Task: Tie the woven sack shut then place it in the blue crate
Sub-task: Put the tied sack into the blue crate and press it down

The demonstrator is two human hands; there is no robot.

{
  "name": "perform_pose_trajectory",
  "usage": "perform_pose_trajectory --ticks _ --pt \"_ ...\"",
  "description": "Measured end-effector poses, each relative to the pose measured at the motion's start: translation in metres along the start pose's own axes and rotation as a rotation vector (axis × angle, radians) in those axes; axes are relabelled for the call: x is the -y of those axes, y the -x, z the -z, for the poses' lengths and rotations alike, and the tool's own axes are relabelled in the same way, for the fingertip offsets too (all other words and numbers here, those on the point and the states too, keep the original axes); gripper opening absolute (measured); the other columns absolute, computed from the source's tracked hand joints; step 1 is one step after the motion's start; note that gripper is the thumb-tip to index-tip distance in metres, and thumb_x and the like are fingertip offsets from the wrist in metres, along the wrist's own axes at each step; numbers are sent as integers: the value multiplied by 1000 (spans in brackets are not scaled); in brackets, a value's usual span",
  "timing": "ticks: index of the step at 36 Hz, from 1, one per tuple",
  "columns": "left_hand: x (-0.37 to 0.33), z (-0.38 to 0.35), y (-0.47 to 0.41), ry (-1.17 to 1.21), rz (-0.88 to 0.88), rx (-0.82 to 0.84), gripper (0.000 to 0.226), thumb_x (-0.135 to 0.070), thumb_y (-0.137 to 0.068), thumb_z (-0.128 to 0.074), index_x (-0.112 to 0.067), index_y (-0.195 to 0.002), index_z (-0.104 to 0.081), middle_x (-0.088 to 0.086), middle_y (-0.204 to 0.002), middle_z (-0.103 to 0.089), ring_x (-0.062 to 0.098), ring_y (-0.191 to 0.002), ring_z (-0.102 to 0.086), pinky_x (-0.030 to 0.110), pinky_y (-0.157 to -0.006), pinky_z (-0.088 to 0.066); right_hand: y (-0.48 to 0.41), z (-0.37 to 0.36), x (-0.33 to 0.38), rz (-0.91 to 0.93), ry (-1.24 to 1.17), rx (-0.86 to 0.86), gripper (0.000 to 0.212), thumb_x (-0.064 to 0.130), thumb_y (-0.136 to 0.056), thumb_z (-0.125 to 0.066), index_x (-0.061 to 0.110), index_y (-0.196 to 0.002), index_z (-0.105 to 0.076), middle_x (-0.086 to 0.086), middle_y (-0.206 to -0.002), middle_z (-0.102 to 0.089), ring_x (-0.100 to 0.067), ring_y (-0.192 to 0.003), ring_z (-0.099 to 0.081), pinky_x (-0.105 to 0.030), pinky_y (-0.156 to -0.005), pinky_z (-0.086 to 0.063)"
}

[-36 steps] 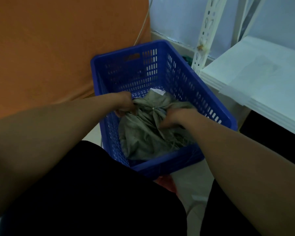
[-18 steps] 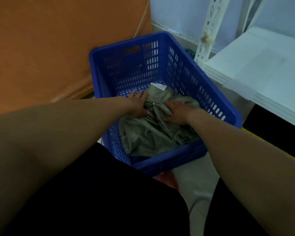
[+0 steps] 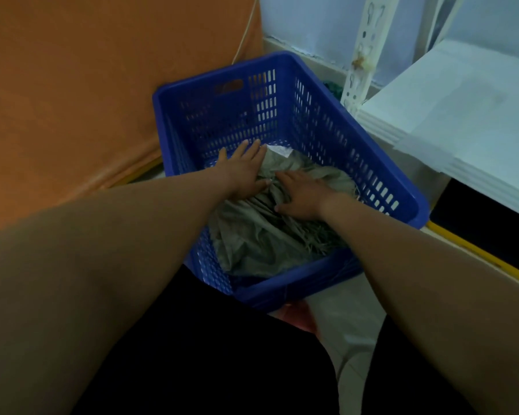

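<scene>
Lying in the blue crate (image 3: 297,289), the woven sack (image 3: 252,247) is touched by left hand (image 3: 244,172) and right hand (image 3: 302,196), fingers flat.

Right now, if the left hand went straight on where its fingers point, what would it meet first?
Likely the far slotted wall of the blue crate. The left hand lies flat on the woven sack, fingers aimed at that wall, only crate floor showing between; depth is unclear.

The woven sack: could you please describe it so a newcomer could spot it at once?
Find the blue crate beside the orange surface. Inside lies the woven sack, under the left hand and right hand. It is the only grey-green crumpled fabric, gathered at its middle, with frayed strands.
</scene>
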State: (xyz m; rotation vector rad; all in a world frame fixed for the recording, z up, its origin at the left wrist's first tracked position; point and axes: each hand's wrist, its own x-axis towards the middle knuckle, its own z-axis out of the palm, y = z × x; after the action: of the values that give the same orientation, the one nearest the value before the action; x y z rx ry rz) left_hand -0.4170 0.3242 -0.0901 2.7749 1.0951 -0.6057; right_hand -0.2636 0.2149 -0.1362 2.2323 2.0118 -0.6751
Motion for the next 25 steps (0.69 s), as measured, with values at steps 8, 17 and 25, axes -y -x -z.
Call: perform_pose_trajectory --ticks 8,17,25 --pt "-2 -26 -6 4 88 314 83 -59 -100 -35 -29 -155 20 4 -164 24 30 -153 13 55 -123 -5 -5 -22 -12 -116 83 108 84 59 -98 -40 26 -159 7 -5 -168 -6 -30 -153 -12 -59 -117 -23" --pt "-5 -12 -8 -10 35 180 91 -43 -98 -53 -27 -157 15 5 -165 19 30 -153 8 59 -119 -10 -12 -13 -11 -116 47 37 96 66 -88 -50 26 -160 0 -9 -165 -17 -31 -150 -19 -57 -119 -21" --pt "1 -14 -6 42 17 246 120 -20 -86 -74 -36 -152 26 11 -165 18 38 -152 -9 53 -120 -24 -11 -17 -22 -177 -7 157 93 57 -87 -61 28 -159 -9 -11 -158 -33 -32 -140 -38 -50 -115 -32"
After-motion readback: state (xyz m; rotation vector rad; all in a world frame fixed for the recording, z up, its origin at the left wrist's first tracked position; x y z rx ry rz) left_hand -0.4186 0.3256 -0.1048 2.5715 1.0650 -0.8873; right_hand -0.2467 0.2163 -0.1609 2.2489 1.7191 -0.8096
